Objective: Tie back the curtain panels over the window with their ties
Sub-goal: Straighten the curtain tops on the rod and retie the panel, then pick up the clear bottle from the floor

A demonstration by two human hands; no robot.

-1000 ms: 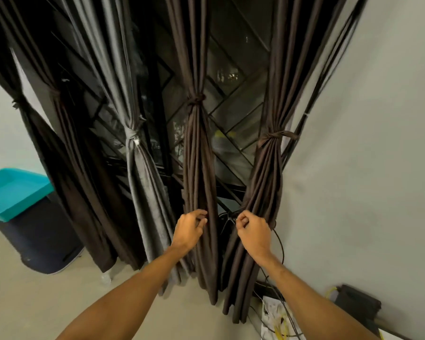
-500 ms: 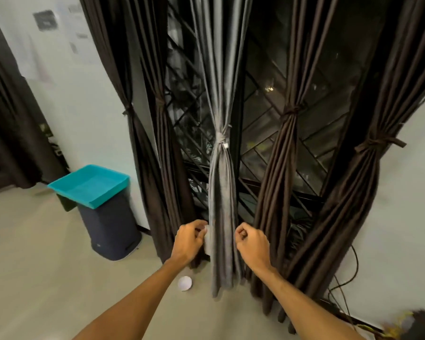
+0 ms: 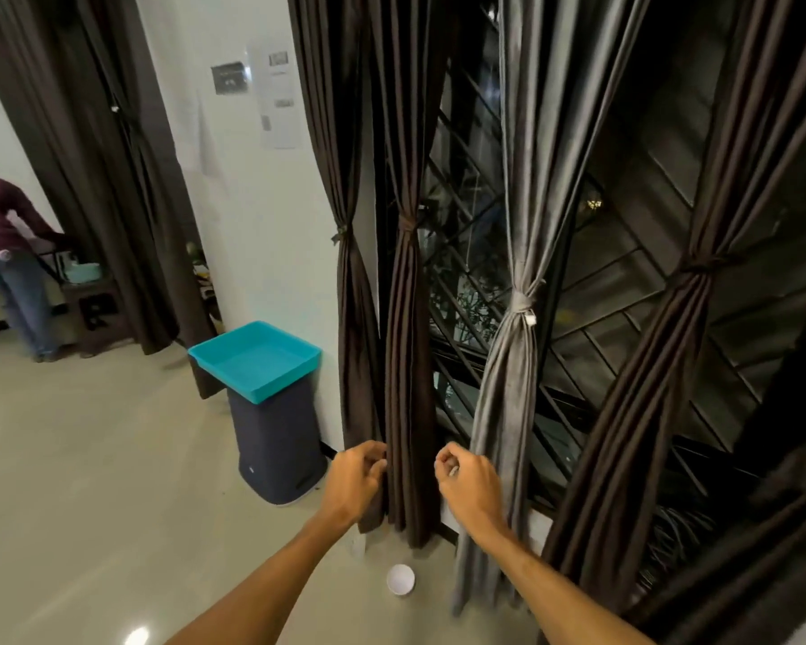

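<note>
A white disc (image 3: 400,579) lies on the floor under the arms. The left hand (image 3: 359,477) is curled at the edge of the brown panel (image 3: 408,388); I cannot tell if it pinches the cloth. The right hand (image 3: 471,481) is clenched and empty, just right of this panel. The tie (image 3: 408,224) is knotted around the panel higher up. Further left stands a bin (image 3: 275,444).

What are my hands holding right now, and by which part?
Right hand: curled, nothing held. Left hand: curled fingers meet the dark brown panel at its side edge, low down; a pinch cannot be told.
</note>
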